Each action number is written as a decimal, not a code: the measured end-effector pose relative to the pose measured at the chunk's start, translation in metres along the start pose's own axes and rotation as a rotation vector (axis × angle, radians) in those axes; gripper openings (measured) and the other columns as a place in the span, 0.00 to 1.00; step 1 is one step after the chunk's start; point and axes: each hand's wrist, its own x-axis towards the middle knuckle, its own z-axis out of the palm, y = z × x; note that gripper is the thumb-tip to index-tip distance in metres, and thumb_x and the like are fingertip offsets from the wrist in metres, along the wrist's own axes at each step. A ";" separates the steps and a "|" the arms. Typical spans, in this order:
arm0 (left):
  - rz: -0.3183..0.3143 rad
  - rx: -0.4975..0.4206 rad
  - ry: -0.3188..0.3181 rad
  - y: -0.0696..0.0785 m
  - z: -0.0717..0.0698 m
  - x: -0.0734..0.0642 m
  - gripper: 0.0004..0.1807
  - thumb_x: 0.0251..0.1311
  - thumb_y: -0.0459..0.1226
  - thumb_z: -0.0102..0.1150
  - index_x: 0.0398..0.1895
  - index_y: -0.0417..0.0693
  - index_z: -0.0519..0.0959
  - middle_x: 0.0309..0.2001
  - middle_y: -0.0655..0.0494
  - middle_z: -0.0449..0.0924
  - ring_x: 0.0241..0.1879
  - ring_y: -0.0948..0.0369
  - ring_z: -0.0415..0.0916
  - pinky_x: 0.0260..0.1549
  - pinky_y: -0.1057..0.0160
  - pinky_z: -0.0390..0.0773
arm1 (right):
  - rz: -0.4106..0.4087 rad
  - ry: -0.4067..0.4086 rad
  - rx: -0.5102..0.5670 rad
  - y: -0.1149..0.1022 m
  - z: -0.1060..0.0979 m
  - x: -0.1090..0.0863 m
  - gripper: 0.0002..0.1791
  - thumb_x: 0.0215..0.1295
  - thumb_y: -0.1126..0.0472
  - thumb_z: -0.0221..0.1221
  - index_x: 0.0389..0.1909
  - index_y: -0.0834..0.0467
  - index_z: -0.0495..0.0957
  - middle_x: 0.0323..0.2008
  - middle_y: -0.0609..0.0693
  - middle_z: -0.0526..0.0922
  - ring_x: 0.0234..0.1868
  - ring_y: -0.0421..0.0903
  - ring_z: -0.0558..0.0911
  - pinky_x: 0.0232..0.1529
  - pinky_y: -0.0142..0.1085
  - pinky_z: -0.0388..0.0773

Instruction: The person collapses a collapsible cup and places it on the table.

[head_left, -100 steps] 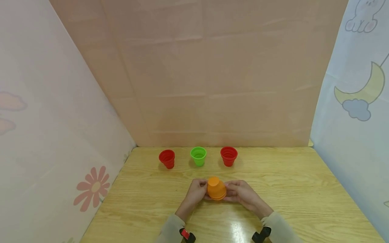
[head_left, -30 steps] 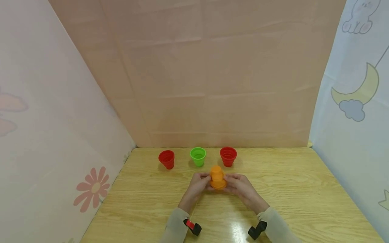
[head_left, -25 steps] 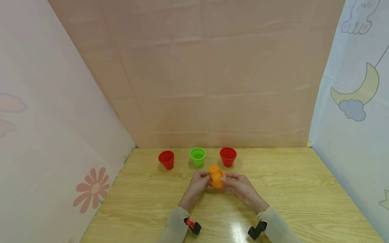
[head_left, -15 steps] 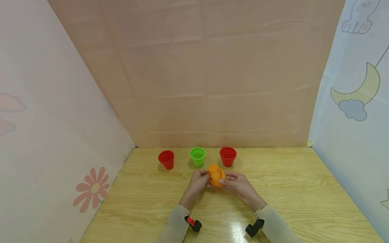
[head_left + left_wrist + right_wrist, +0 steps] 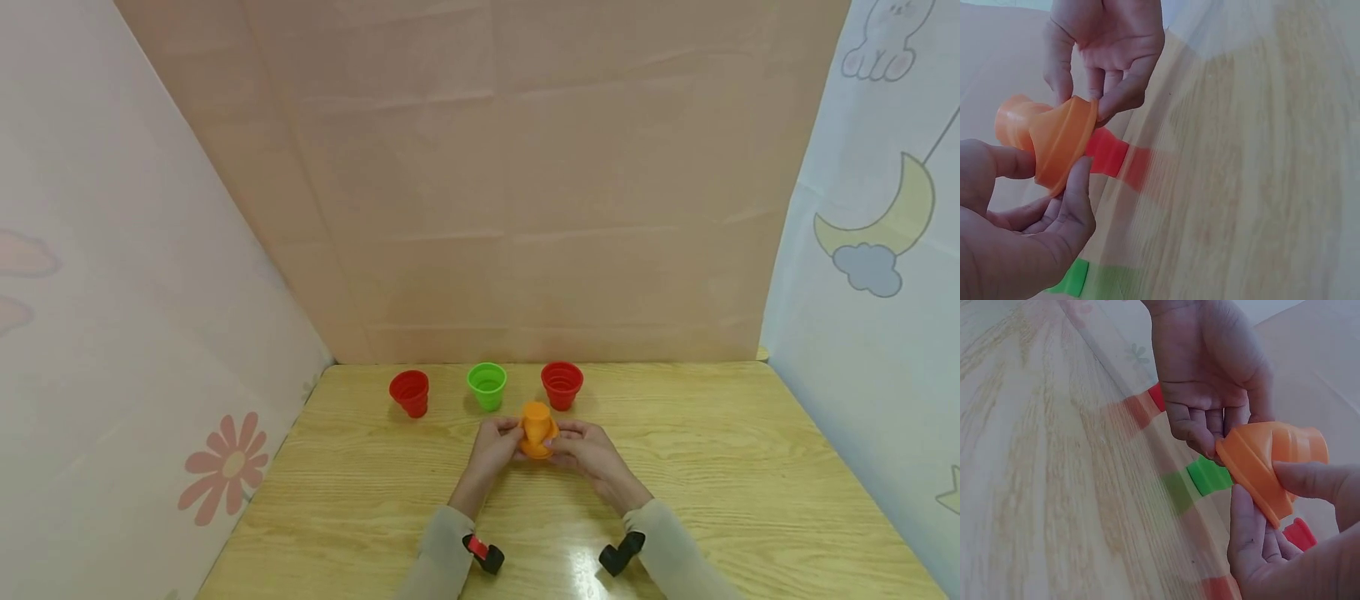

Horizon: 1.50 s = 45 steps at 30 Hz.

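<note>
Head: orange cup (image 5: 536, 427) between fingers (image 5: 564, 447)

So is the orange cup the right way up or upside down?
Upside down. The orange cup has its narrow base on top and wide rim below, held between the left hand and right hand.

Between the fingers (image 5: 1307, 479) is a plain orange cup (image 5: 536, 427), beyond them a bright green cup (image 5: 487, 387) and two red cups (image 5: 409, 393) (image 5: 562, 385), beneath them a yellowish wood-grained table (image 5: 750, 475), and left of them a pale sheet (image 5: 112, 392) with a reddish flower (image 5: 224, 468).
</note>
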 end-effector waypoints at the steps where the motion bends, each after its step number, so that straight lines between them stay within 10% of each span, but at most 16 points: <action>1: 0.000 -0.004 -0.005 0.000 0.000 -0.001 0.17 0.73 0.30 0.56 0.57 0.25 0.81 0.47 0.36 0.88 0.35 0.60 0.86 0.36 0.56 0.92 | -0.003 0.000 -0.007 0.000 0.000 0.000 0.33 0.68 0.67 0.67 0.70 0.72 0.67 0.49 0.56 0.86 0.43 0.44 0.87 0.50 0.37 0.89; 14: -0.098 -0.158 -0.334 -0.005 -0.027 -0.007 0.27 0.66 0.28 0.66 0.68 0.30 0.74 0.58 0.40 0.84 0.47 0.58 0.87 0.54 0.53 0.88 | -0.019 0.006 -0.013 0.007 -0.001 0.000 0.27 0.69 0.69 0.63 0.67 0.73 0.72 0.57 0.59 0.83 0.45 0.46 0.87 0.52 0.39 0.89; 25: -0.086 -0.127 -0.229 -0.012 -0.025 -0.006 0.25 0.60 0.28 0.73 0.61 0.32 0.80 0.51 0.40 0.89 0.43 0.57 0.89 0.46 0.57 0.91 | -0.011 -0.018 -0.027 0.008 0.002 -0.003 0.30 0.69 0.71 0.63 0.69 0.73 0.68 0.52 0.58 0.85 0.45 0.45 0.87 0.52 0.40 0.89; 36: -0.120 -0.134 -0.143 -0.012 -0.026 -0.005 0.25 0.63 0.27 0.70 0.63 0.30 0.78 0.49 0.43 0.89 0.41 0.59 0.88 0.43 0.61 0.91 | -0.028 -0.277 0.064 0.002 -0.011 -0.003 0.39 0.70 0.67 0.66 0.76 0.74 0.59 0.56 0.52 0.85 0.52 0.43 0.87 0.60 0.38 0.86; 45: -0.134 -0.139 -0.119 -0.008 -0.025 -0.007 0.25 0.63 0.28 0.70 0.63 0.29 0.78 0.50 0.42 0.89 0.41 0.59 0.88 0.43 0.62 0.91 | -0.048 -0.174 -0.039 0.002 0.000 -0.002 0.38 0.67 0.66 0.68 0.71 0.76 0.62 0.51 0.55 0.85 0.45 0.42 0.87 0.50 0.33 0.88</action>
